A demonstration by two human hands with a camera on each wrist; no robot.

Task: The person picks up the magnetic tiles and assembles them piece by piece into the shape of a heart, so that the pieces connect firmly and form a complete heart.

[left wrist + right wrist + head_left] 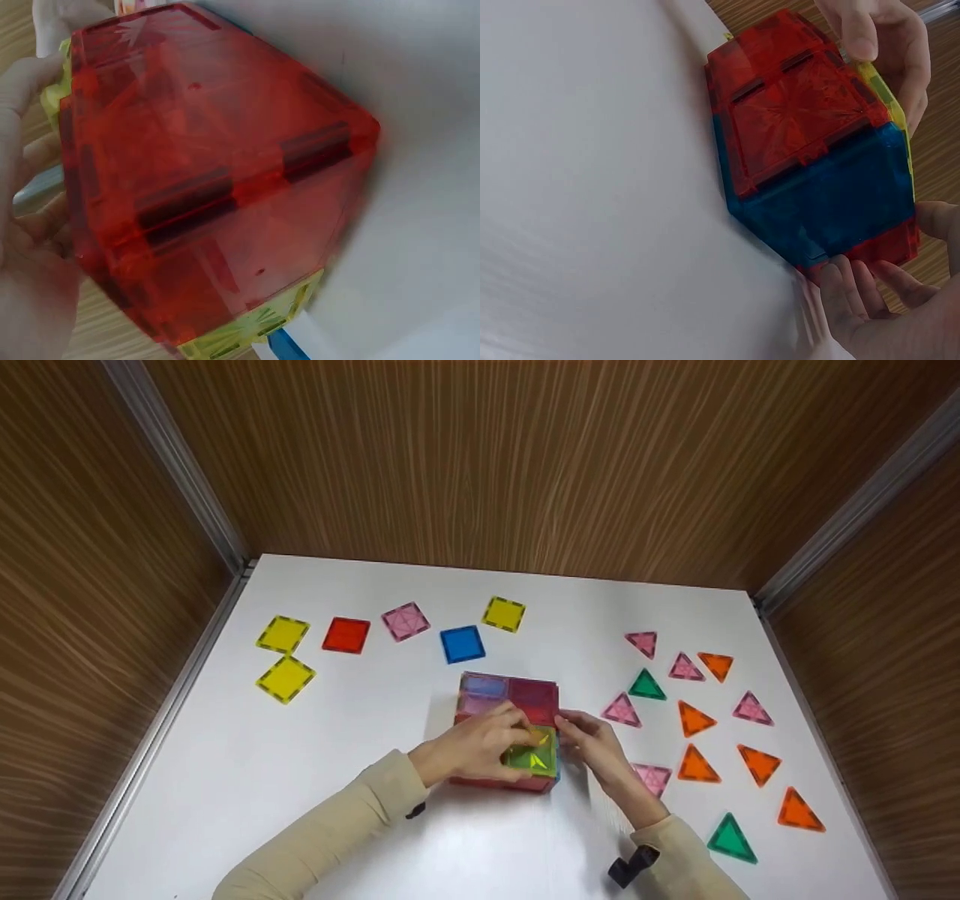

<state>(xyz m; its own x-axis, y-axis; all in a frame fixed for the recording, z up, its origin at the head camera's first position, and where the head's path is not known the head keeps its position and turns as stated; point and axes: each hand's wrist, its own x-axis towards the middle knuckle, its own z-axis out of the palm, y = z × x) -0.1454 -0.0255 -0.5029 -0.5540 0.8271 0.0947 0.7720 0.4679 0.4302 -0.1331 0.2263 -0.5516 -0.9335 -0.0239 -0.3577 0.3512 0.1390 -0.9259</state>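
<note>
Now my left hand (487,739) is on top of a box (534,706) made of see-through tiles. Its thumb and fingers are bent, and they pinch a yellow tile (544,757) at the near right corner of the top. My right hand (596,746) is only a little bent. Its fingers touch the right side of the box, and its thumb is up by the top edge. The box sits on the white table (360,727), in front of me. It has red and blue sides.

Past the box, a blue square (463,644) and a yellow square (504,614) lie flat. More to the left are a pink square (406,622), a red square (346,635) and two yellow squares (286,679) that meet at their corners. On my right lie flat triangles: five pink triangles (752,709), five orange triangles (800,811) and two green triangles (732,838). My right arm hides a bit of one pink triangle. Brown walls (465,465) stand around the table.
</note>
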